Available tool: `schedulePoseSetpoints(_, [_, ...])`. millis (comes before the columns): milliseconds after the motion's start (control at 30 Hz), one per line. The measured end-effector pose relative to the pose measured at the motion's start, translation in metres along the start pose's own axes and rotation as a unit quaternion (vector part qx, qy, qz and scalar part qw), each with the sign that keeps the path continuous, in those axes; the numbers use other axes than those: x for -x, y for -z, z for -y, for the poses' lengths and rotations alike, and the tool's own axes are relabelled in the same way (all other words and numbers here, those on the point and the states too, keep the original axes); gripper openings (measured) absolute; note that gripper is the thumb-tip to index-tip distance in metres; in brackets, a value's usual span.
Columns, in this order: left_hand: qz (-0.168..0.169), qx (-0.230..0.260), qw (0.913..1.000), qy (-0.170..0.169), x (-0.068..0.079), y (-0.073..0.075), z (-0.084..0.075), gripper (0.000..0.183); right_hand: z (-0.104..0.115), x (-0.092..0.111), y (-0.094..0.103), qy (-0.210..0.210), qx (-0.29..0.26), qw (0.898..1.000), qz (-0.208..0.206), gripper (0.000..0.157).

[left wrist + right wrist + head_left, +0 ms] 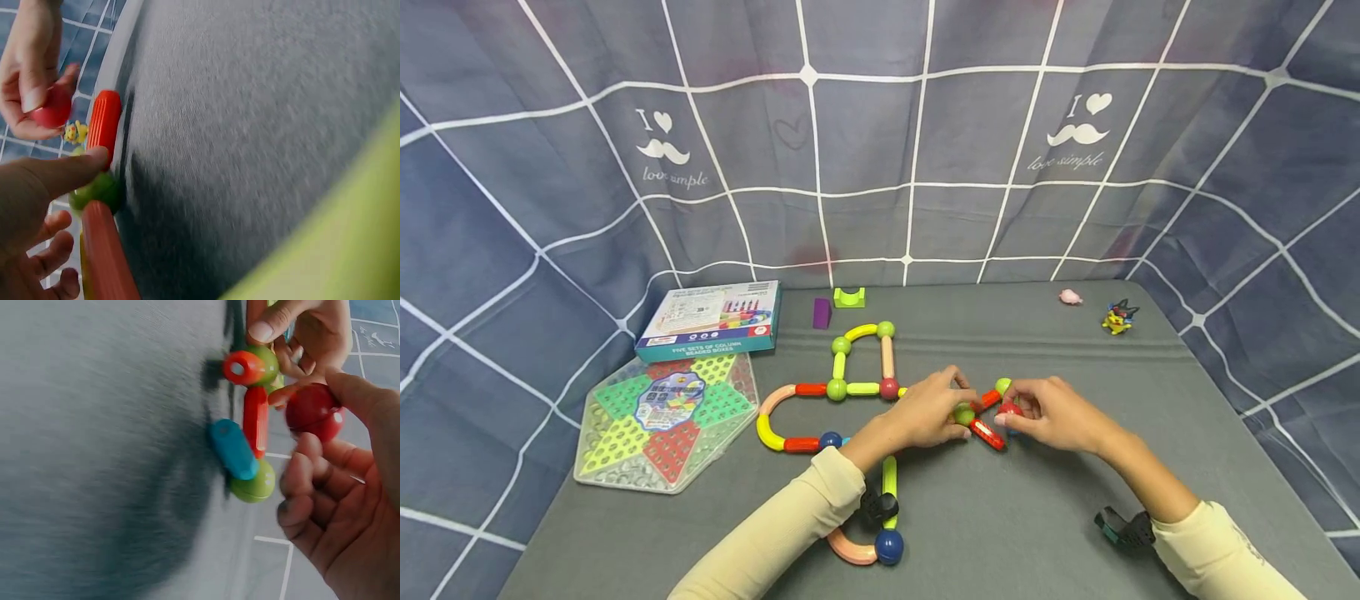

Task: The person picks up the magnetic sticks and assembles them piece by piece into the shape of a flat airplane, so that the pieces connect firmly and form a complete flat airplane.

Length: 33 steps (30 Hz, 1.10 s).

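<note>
My right hand (1063, 415) pinches a red ball (314, 412) between thumb and fingertips, above the table. My left hand (931, 410) holds a green ball (965, 415), its thumb on one side and a finger on the other. From that ball one red rod (988, 434) points toward the near right. Another red rod (991, 399) leads to a second green ball (253, 482), where a blue rod (234, 449) is attached. A salmon-coloured rod (107, 250) joins the held ball under the left hand. Part of this chain is hidden behind the left hand.
More joined rods and balls spread leftward, with a dark red ball (889, 388) and a blue ball (890, 547). At left, a box (711, 321) overlaps a hexagonal game board (670, 421). Small blocks (849, 297), a pink figure (1071, 297) and a yellow figure (1119, 317) stand farther back.
</note>
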State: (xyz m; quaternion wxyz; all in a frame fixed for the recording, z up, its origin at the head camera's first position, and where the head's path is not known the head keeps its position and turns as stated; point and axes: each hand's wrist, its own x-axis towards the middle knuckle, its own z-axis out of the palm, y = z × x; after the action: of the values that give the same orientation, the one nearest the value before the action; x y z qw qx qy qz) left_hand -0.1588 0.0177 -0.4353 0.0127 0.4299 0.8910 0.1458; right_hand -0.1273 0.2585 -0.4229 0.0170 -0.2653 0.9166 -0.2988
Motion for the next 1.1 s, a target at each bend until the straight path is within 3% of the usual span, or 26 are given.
schedulePoseSetpoints(100, [0.016, -0.047, 0.9985, -0.021, -0.004, -0.003, -0.005, 0.037, -0.001, 0.016, -0.008, -0.007, -0.01, 1.0, 0.017, 0.021])
schedulePoseSetpoints(233, [0.024, -0.083, 0.9961, -0.016, -0.01, -0.009, -0.012, 0.029, -0.002, 0.03, -0.018, -0.007, -0.023, 0.999, 0.031, 0.023])
schedulePoseSetpoints(433, [0.019, -0.076, 0.9969, 0.012, -0.012, -0.014, -0.014, 0.028, -0.001, 0.038, -0.029, -0.013, -0.042, 0.999, 0.006, 0.024])
schedulePoseSetpoints(600, [0.018, -0.068, 0.9975, 0.006, -0.012, -0.014, -0.014, 0.03, -0.005, 0.04, -0.031, -0.029, -0.06, 0.998, -0.018, 0.027])
schedulePoseSetpoints(833, [0.025, -0.066, 0.9975, 0.009, -0.012, -0.013, -0.013, 0.029, -0.019, 0.027, -0.03, -0.133, -0.081, 0.985, -0.07, 0.029])
schedulePoseSetpoints(967, [0.026, -0.067, 0.9974, 0.008, -0.012, -0.012, -0.014, 0.028, -0.021, 0.016, -0.031, -0.195, -0.072, 0.977, -0.039, 0.035])
schedulePoseSetpoints(1100, [0.022, -0.068, 0.9974, 0.009, -0.013, -0.011, -0.015, 0.027, -0.021, 0.01, -0.031, -0.22, -0.097, 0.97, -0.028, 0.032])
